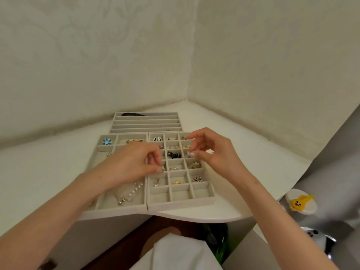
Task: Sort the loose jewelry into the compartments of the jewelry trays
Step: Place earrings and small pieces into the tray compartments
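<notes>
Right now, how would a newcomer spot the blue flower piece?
On the white corner table, find the near-left tray and go to its far-left corner compartment. The blue flower piece lies there alone, the only blue item in any tray.

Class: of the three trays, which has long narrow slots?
The far tray, behind the left tray and right tray; only its slots run full width.

Soft, even, slightly dim indoor light; faint shadows; wide-angle bending at edges; mild blur throughout, no glare.
</notes>
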`<action>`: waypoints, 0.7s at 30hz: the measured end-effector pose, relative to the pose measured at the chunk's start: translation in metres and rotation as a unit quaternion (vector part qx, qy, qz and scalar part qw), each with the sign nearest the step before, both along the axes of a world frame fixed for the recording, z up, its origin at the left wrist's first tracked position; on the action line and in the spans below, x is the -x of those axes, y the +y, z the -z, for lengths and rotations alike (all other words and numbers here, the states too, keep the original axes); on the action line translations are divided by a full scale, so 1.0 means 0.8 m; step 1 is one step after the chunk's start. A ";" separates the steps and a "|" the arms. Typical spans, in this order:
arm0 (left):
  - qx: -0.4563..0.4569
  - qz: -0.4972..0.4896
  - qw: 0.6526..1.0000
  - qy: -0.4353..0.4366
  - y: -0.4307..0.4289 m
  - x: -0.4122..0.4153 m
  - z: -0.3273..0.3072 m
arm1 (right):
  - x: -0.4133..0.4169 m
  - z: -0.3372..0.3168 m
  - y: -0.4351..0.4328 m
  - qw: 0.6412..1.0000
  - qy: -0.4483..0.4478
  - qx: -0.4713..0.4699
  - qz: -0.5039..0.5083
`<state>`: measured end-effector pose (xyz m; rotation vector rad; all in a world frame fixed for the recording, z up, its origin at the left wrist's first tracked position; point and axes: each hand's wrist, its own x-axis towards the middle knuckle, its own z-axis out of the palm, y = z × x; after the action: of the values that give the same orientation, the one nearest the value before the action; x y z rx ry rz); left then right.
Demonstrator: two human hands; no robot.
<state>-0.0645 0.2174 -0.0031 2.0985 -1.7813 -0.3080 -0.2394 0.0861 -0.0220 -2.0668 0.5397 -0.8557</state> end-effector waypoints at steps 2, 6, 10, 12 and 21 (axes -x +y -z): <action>0.078 -0.065 0.994 0.051 -0.004 -0.013 -0.002 | -0.008 -0.005 0.017 0.999 0.015 -0.012 -0.031; 0.173 -0.173 0.966 0.081 -0.012 -0.034 0.003 | -0.026 -0.007 0.043 0.992 0.080 0.029 -0.091; 0.171 -0.196 0.964 0.054 -0.016 -0.042 0.017 | -0.039 -0.004 0.053 0.978 0.139 0.072 -0.136; 0.167 -0.199 0.965 0.045 -0.017 -0.044 0.021 | -0.039 -0.004 0.053 0.974 0.153 0.083 -0.143; 0.160 -0.132 0.975 0.077 -0.035 -0.021 0.018 | -0.009 -0.009 -0.003 0.999 0.044 0.029 0.008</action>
<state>-0.0478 0.1891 -0.0179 1.9871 -1.3430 -0.0984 -0.2323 0.0838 -0.0151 -2.1632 0.5869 -0.7999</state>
